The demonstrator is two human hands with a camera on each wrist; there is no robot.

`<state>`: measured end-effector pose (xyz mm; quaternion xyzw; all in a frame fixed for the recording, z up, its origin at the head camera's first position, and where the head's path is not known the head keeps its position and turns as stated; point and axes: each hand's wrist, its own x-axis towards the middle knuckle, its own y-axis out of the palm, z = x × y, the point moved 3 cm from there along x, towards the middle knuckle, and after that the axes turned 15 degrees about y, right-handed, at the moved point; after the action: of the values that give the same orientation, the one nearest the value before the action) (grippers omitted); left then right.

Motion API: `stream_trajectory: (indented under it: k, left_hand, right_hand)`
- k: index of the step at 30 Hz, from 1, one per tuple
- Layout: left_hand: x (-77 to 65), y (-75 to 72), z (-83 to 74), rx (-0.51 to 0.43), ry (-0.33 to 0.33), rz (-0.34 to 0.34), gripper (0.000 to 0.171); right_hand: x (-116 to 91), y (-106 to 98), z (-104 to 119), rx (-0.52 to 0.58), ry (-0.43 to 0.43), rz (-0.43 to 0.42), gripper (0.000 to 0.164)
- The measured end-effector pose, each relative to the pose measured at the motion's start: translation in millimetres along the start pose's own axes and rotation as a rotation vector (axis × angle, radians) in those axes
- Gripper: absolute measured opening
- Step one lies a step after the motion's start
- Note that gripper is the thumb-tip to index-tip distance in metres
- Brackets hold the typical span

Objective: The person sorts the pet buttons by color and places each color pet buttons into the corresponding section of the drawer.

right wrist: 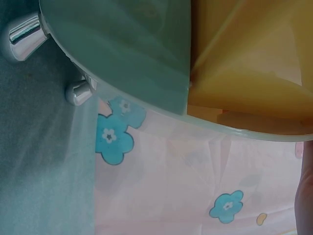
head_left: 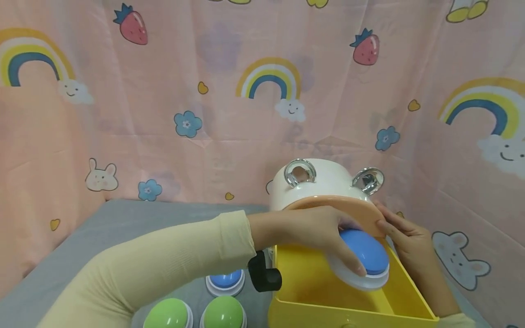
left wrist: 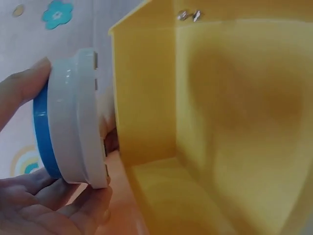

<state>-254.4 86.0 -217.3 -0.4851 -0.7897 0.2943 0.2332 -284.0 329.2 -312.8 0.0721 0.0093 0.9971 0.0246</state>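
My left hand (head_left: 324,232) holds a round push button (head_left: 367,253) with a blue dome and white base, tilted over the open yellow drawer (head_left: 328,306). In the left wrist view, the thumb and fingers span the rim of the button (left wrist: 73,117), its flat underside facing the drawer. Behind the drawer stands a white, round-topped box (head_left: 324,175) with a peach front panel (head_left: 340,204) and two chrome rings. With thumb and fingers, my right hand (head_left: 410,243) grips the right edge of this box. In the right wrist view only a sliver of the hand shows.
Left of the drawer, on the grey surface (head_left: 197,214), lie another blue button (head_left: 224,279) and two green ones (head_left: 168,314). A black wrist camera mount (head_left: 262,275) sits by the drawer's left wall. A pink patterned curtain (head_left: 229,150) hangs behind.
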Motion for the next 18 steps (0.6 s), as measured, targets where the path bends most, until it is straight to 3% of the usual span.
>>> stream_trajectory:
  k: [8, 18]
  left_hand:
    - [10.2, 16.7, -0.4, -0.090, -0.069, 0.077, 0.054]
    - [31.7, 22.2, 2.6, -0.046, -0.145, 0.088, 0.058]
  right_hand:
    - [0.0, -1.3, -0.5, -0.038, 0.028, -0.027, 0.043]
    - [-0.3, -0.7, 0.8, -0.052, 0.006, -0.022, 0.042]
